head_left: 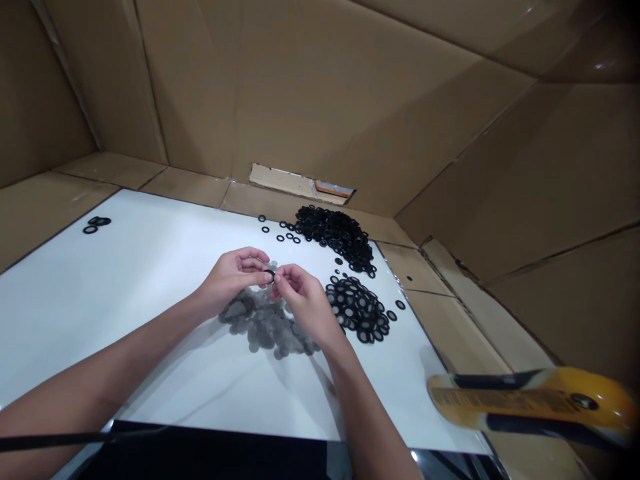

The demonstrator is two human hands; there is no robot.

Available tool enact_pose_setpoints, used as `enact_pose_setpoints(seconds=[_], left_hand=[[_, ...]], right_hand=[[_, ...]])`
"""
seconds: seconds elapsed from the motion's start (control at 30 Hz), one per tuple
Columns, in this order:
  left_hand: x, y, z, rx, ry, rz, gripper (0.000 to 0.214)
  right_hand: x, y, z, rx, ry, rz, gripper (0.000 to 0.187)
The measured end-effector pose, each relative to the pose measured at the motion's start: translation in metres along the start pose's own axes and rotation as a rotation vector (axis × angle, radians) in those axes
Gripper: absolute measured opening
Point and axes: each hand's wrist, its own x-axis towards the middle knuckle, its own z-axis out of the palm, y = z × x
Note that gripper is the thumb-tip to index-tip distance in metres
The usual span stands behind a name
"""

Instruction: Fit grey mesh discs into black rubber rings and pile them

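Both hands meet over the middle of a white sheet (125, 293). My left hand (233, 277) and my right hand (303, 300) pinch one small black ring (271, 275) between their fingertips. Directly under them lies a pile of several grey mesh discs (267, 323). Just right of my right hand sits a heap of black rings fitted with mesh (359, 308). Farther back lies a larger heap of plain black rings (335, 233).
Cardboard walls (320, 87) enclose the sheet at the back and on both sides. A few loose black rings (96, 224) lie at the far left. A yellow and black tool (530, 400) lies at the near right on cardboard. A dark edge borders the sheet's near side.
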Motion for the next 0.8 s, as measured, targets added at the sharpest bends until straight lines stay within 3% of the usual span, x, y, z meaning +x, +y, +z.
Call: enact_pose_setpoints(seconds=[0.3,0.6,0.8], left_hand=[[0.0035,-0.0098,-0.0022,-0.068,0.048,0.029,0.038],[0.0008,-0.0029,-0.0001,0.025,-0.096,-0.013,0.028],[0.0002,-0.0005,0.0026,0.041,-0.035,0.028,0.03]], right_hand=[[0.0016,0.0009,0.0057,0.116,0.056,0.037,0.021],[0.0001,-0.0024,0.0042,0.112,0.026,0.061,0.013],[-0.0029,-0.0066,0.004,0.006,0.073,0.042,0.011]])
